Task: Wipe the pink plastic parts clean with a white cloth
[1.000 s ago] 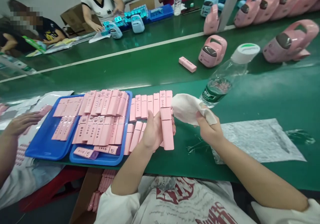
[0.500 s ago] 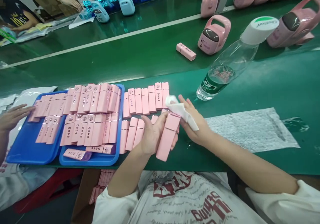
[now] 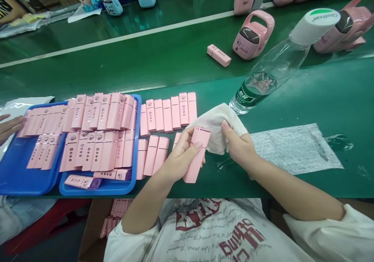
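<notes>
My left hand (image 3: 181, 156) is closed around a pink rectangular stick-shaped case (image 3: 196, 160), its thumb lying across the front face. The case tilts, with its banded end pointing up and away from me. My right hand (image 3: 241, 145) pinches a white cloth (image 3: 219, 127), thumb on top. Spread out, the cloth hangs between both hands, just behind and beside the case's upper end. Two rows of similar pink cases (image 3: 166, 115) lie on the green table to the left of my hands, the nearer row partly covered by my left hand.
Blue trays (image 3: 136, 137) at the left carry stacked pink cases; another person's hand (image 3: 11, 127) touches the far-left ones. A tilted-looking plastic bottle (image 3: 257, 86) stands behind my right hand. A grey-white sheet (image 3: 295, 149) lies at right. Pink handled devices (image 3: 251, 39) stand farther back.
The white cloth, bunched before, is now spread wide between my hands. My left thumb has come over the front of the case. My right hand has turned, gripping the cloth's right side.
</notes>
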`<state>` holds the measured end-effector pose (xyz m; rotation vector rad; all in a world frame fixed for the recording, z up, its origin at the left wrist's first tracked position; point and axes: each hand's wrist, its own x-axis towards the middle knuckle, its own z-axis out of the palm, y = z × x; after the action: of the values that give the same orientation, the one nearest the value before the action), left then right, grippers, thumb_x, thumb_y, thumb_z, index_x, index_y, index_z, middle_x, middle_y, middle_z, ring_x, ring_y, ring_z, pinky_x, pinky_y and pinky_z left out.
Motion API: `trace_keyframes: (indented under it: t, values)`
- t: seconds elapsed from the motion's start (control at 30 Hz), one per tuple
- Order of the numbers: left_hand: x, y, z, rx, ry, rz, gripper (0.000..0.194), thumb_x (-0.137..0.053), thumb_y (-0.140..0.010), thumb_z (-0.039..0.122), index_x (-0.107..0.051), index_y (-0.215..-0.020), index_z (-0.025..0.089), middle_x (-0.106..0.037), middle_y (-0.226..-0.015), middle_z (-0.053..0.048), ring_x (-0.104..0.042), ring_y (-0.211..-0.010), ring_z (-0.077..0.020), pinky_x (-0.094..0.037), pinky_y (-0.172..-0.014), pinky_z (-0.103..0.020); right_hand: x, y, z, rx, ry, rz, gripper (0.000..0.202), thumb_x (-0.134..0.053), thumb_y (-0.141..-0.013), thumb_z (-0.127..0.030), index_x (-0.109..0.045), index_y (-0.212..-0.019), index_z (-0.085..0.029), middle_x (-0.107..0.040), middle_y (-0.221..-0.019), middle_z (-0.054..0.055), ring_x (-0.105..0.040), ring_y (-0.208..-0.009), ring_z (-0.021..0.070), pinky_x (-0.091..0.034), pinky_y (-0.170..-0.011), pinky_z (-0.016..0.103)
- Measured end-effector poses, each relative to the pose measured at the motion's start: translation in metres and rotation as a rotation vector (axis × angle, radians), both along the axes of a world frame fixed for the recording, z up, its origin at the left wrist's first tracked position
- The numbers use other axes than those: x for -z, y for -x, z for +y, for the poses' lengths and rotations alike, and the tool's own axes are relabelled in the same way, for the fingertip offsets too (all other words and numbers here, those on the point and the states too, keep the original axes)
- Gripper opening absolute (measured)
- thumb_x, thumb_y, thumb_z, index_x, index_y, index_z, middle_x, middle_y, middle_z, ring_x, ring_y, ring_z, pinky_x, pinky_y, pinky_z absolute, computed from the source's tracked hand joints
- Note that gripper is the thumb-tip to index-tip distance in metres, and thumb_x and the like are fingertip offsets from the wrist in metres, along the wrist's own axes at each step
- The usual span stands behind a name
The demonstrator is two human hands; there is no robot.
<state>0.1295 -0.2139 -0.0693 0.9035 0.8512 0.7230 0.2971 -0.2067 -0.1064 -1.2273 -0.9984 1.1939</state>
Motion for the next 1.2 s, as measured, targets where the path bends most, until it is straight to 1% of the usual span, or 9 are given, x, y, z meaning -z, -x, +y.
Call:
trace_keyframes:
  t: [0.2, 0.33, 0.4, 0.47, 0.57, 0.8, 0.97, 1.07, 1.2]
  values:
    - [-0.006, 0.000, -0.002, 0.077, -0.010, 0.102, 0.057, -0.062, -0.082, 0.033, -0.044, -0.136, 0.023, -0.058, -0.079, -0.001, -0.056, -0.067, -0.0124, -0.048, -0.058, -0.023, 0.008, -0.005, 0.005, 0.034, -0.018, 0.021, 0.038, -0.054, -0.084, -0.055, -0.066, -0.095, -0.020, -0.068, -0.083, 0.004, -0.066, -0.084, 0.0200, -0.058, -0.071, 0.030]
    - [-0.004, 0.000, -0.002, 0.088, 0.006, 0.112, 0.060, -0.062, -0.081, 0.026, -0.042, -0.138, 0.024, -0.060, -0.081, -0.002, -0.057, -0.072, -0.0134, -0.049, -0.062, -0.023, -0.006, -0.021, 0.008, 0.199, -0.260, -0.308, 0.029, -0.050, -0.089, -0.043, -0.065, -0.095, -0.020, -0.068, -0.085, 0.006, -0.066, -0.085, 0.0204, -0.057, -0.074, 0.033]
    - [-0.001, -0.003, 0.000, 0.028, 0.038, 0.060, 0.059, -0.061, -0.081, 0.027, -0.041, -0.136, 0.024, -0.062, -0.085, -0.002, -0.058, -0.073, -0.0143, -0.050, -0.063, -0.024, -0.018, -0.029, 0.005, 0.075, -0.542, -0.483, 0.022, -0.049, -0.089, -0.034, -0.064, -0.099, -0.021, -0.068, -0.093, 0.007, -0.066, -0.089, 0.0201, -0.056, -0.077, 0.034]
    - [0.001, -0.006, 0.002, -0.064, 0.097, -0.019, 0.054, -0.061, -0.080, 0.027, -0.044, -0.131, 0.022, -0.064, -0.091, -0.004, -0.061, -0.078, -0.0161, -0.050, -0.067, -0.026, -0.028, -0.031, -0.001, -0.250, -0.815, -0.643, 0.024, -0.051, -0.087, -0.030, -0.064, -0.106, -0.022, -0.066, -0.109, 0.010, -0.066, -0.093, 0.0203, -0.056, -0.073, 0.031]
    - [0.000, -0.010, 0.006, -0.199, 0.236, -0.115, 0.045, -0.060, -0.078, 0.023, -0.048, -0.121, 0.018, -0.065, -0.105, -0.007, -0.063, -0.087, -0.0181, -0.050, -0.074, -0.029, -0.031, -0.018, -0.016, -0.609, -0.906, -0.881, 0.032, -0.054, -0.086, -0.030, -0.062, -0.116, -0.028, -0.059, -0.126, 0.008, -0.066, -0.093, 0.0184, -0.053, -0.062, 0.024]
    - [0.005, -0.017, 0.000, -0.103, 0.349, -0.230, 0.036, -0.061, -0.082, 0.033, -0.055, -0.114, 0.019, -0.065, -0.108, -0.008, -0.063, -0.096, -0.0204, -0.048, -0.079, -0.028, -0.018, 0.004, -0.022, -0.365, -1.115, -0.916, 0.025, -0.060, -0.083, -0.026, -0.063, -0.108, -0.025, -0.070, -0.103, 0.006, -0.067, -0.077, 0.0163, -0.054, -0.066, 0.027]
    - [0.014, -0.008, 0.000, -0.139, 0.070, 0.012, 0.065, -0.056, -0.082, 0.058, -0.039, -0.136, 0.024, -0.049, -0.129, -0.012, -0.051, -0.116, -0.0248, -0.046, -0.087, -0.034, -0.035, -0.023, 0.009, 0.021, -0.708, -0.827, 0.015, -0.060, -0.076, -0.032, -0.058, -0.087, -0.022, -0.069, -0.077, 0.004, -0.065, -0.069, 0.0177, -0.053, -0.062, 0.030]
    - [0.011, 0.004, 0.005, -0.287, -0.164, 0.095, 0.064, -0.054, -0.083, 0.059, -0.040, -0.134, 0.022, -0.053, -0.120, -0.011, -0.050, -0.114, -0.0230, -0.044, -0.089, -0.034, -0.035, -0.029, 0.024, -0.086, -0.458, -0.828, 0.006, -0.055, -0.074, -0.027, -0.056, -0.076, -0.021, -0.065, -0.068, 0.001, -0.060, -0.059, 0.0145, -0.048, -0.056, 0.027]
    - [0.003, 0.014, 0.007, -0.280, -0.225, -0.021, 0.049, -0.049, -0.088, 0.055, -0.052, -0.124, 0.021, -0.058, -0.109, -0.009, -0.055, -0.107, -0.0228, -0.047, -0.085, -0.035, -0.026, -0.027, 0.036, -0.245, -0.438, -0.809, 0.003, -0.054, -0.071, -0.024, -0.053, -0.070, -0.021, -0.061, -0.062, -0.001, -0.055, -0.054, 0.0128, -0.043, -0.052, 0.025]
